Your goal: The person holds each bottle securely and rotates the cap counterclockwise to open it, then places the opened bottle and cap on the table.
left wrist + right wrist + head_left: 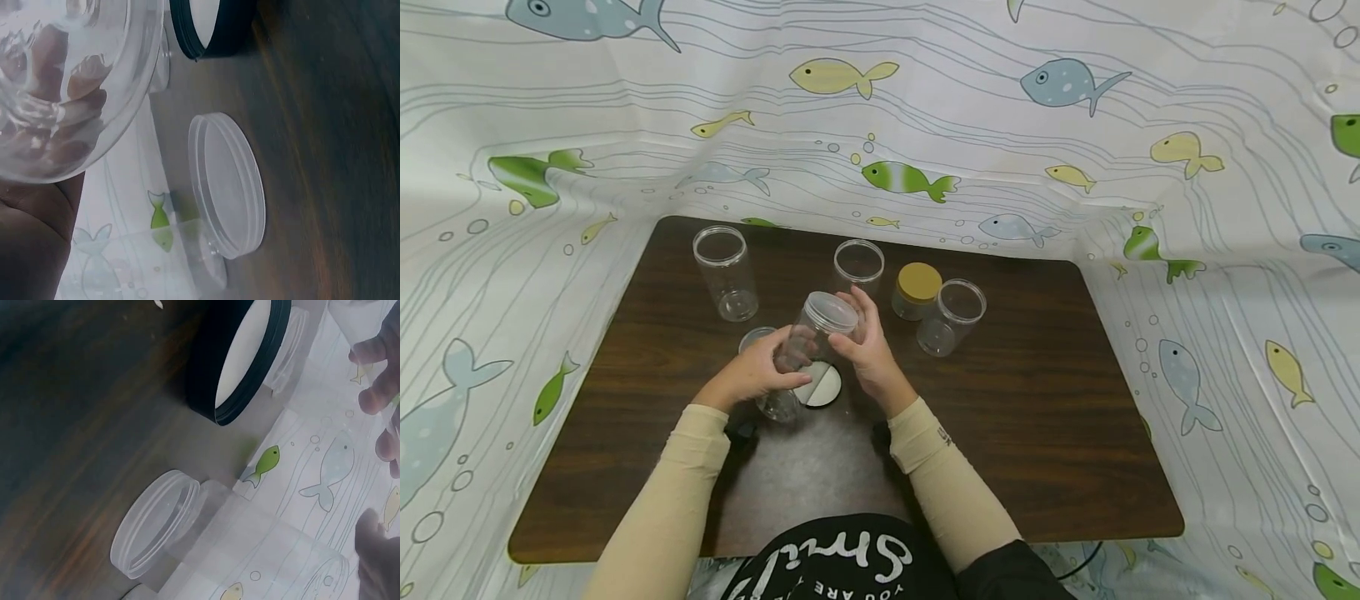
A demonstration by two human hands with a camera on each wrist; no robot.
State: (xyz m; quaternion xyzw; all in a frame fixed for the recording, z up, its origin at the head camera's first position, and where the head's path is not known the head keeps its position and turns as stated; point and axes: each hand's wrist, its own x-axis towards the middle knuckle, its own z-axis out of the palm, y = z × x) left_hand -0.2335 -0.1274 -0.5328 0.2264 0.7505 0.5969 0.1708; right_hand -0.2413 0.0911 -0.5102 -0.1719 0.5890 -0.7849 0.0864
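A clear plastic jar (796,343) is tilted above the table between both hands, its frosted round end upward. I cannot tell whether that end is a lid or the base. My left hand (758,368) grips its lower part; in the left wrist view its fingers (81,119) show through the clear wall. At the upper end, my right hand (872,354) holds the jar with thumb and fingers. Below lies a black lid (209,369) with a white inside facing up. Translucent lids (228,187) rest on the table in the wrist views. Another clear jar (778,407) stands beside my left hand.
Clear jars stand at the back left (736,292), back middle (859,265) and right (940,329). Between the last two is a short jar with a gold lid (917,283). A fish-patterned curtain (955,125) borders the dark wooden table (1037,417).
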